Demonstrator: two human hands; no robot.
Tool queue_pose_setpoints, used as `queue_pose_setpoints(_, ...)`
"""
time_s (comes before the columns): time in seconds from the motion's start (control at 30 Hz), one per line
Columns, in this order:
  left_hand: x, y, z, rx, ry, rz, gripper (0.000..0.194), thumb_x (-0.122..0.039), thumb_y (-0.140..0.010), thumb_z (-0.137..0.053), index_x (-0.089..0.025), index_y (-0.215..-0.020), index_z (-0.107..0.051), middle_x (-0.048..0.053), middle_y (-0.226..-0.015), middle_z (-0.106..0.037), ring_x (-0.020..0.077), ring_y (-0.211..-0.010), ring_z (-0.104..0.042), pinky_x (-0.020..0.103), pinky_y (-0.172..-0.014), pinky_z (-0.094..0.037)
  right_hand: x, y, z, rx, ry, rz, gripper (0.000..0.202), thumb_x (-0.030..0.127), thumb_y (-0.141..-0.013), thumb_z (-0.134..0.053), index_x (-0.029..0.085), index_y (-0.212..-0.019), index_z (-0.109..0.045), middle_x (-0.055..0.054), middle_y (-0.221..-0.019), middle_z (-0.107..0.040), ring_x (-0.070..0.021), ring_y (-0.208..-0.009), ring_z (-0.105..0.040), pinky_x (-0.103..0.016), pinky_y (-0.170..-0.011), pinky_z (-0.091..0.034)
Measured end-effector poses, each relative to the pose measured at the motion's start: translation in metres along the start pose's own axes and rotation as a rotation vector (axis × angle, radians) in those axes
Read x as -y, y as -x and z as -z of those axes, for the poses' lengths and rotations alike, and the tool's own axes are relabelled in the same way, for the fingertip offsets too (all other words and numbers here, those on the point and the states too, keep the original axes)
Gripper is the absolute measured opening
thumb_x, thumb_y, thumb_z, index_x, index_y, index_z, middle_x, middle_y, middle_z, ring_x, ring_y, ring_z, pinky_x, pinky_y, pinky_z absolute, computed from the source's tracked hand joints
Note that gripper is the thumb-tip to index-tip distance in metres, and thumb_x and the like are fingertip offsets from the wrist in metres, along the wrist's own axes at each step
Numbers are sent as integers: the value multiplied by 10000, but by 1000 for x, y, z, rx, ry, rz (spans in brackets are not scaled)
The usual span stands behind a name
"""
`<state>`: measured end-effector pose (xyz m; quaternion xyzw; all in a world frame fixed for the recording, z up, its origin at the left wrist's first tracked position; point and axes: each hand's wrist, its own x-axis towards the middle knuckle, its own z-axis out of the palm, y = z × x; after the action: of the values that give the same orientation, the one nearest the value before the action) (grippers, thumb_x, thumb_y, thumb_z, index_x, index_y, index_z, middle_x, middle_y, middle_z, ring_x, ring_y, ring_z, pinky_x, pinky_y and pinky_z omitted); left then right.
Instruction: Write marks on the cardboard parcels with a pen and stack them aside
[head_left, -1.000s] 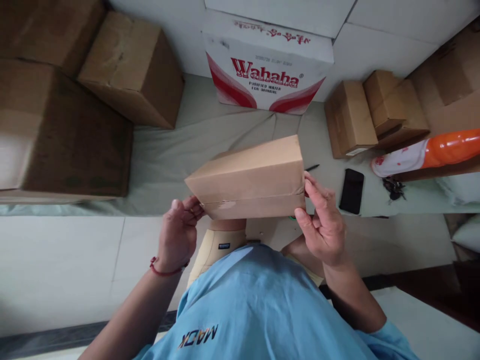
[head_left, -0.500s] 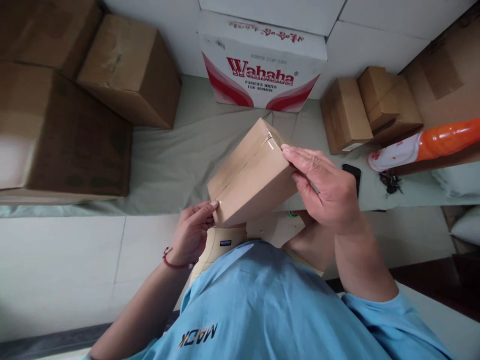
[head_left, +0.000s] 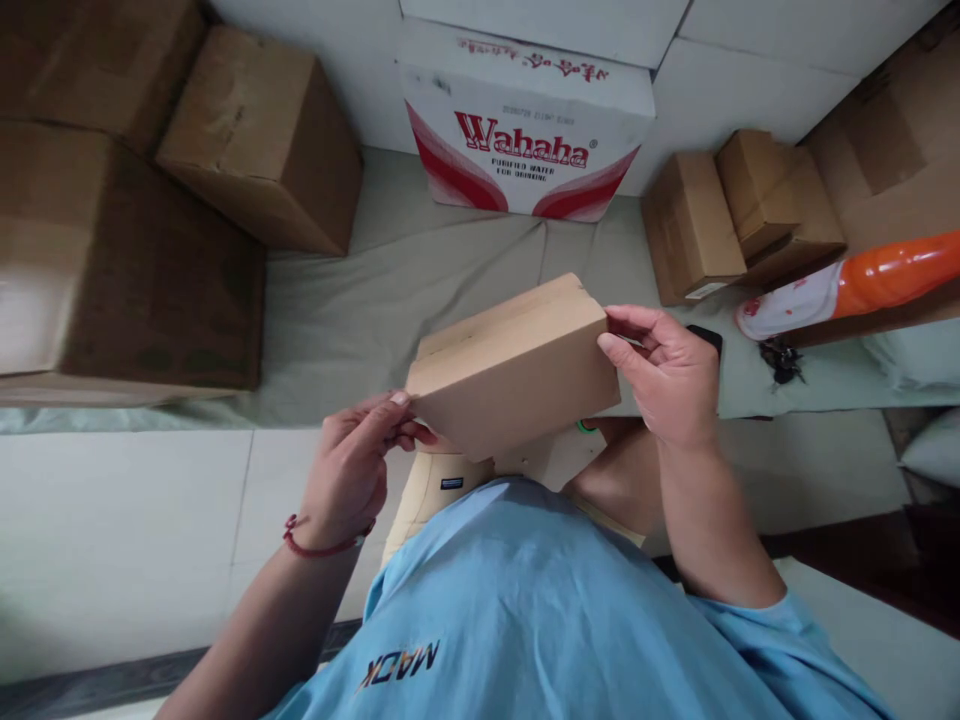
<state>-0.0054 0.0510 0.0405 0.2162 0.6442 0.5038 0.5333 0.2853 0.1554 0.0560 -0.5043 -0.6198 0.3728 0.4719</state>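
Observation:
Between my two hands is a plain brown cardboard box [head_left: 525,375], held in the air above my lap and tilted so that its long side faces me. My left hand [head_left: 360,455], with a red cord bracelet at the wrist, pinches the box's left corner between thumb and fingers. At the opposite end my right hand [head_left: 660,370] grips the upper right corner, thumb on the near side. The underside and far side of the box are out of sight.
A white and red Wahaha water carton [head_left: 525,140] stands against the wall. Large cardboard boxes [head_left: 172,260] sit at left, smaller boxes [head_left: 694,230] at right. Near these lie a black phone [head_left: 706,345], keys [head_left: 781,362] and an orange-and-white cylinder [head_left: 855,285] on the green cloth [head_left: 337,320].
The box has turned from a steep slant to a more level position, its long side now facing me. My left hand has moved left and slightly up; my right hand has shifted with its corner.

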Motion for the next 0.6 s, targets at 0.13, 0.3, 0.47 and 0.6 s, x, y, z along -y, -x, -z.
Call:
queue_pose_setpoints(0.13,-5,7,-5,27,5,-150,329,-483,-798,-864,-170,-898,-868,118,-908,-842,146,-562,-663,286,-527,-415,-32,0,6,-105,-92,-148,283,350,-835,-899,269,-1100,-843,-23,-1076,-840,-181,-1007,-786,-363,-967,-671)
queue_pose_setpoints(0.3,1,-17,-15,69,26,-196,378,-486,-796,-836,-166,-995,-869,120,-980,-857,135,-526,-656,294,-535,-371,-65,-9,9,-147,-185,-283,337,408,-777,-907,239,-1057,-823,-40,-1033,-829,-175,-949,-761,-366,-925,-647)
queue_pose_setpoints(0.47,13,-54,-20,83,37,-204,448,-466,-741,-849,-173,-1080,-846,115,-1123,-840,101,-560,-616,281,-551,-354,-79,-6,1,-123,-242,-335,342,381,-749,-893,248,-1058,-837,-28,-1050,-831,-168,-987,-754,-387,-1045,-598)
queue_pose_setpoints(0.6,23,-65,-13,19,39,-220,407,-497,-801,-802,-177,-1047,-853,113,-1133,-834,121,-722,-615,259,-635,-400,-87,10,0,-100,-255,-432,349,463,-776,-879,247,-1048,-842,-29,-998,-832,-179,-929,-752,-430,-1028,-611)
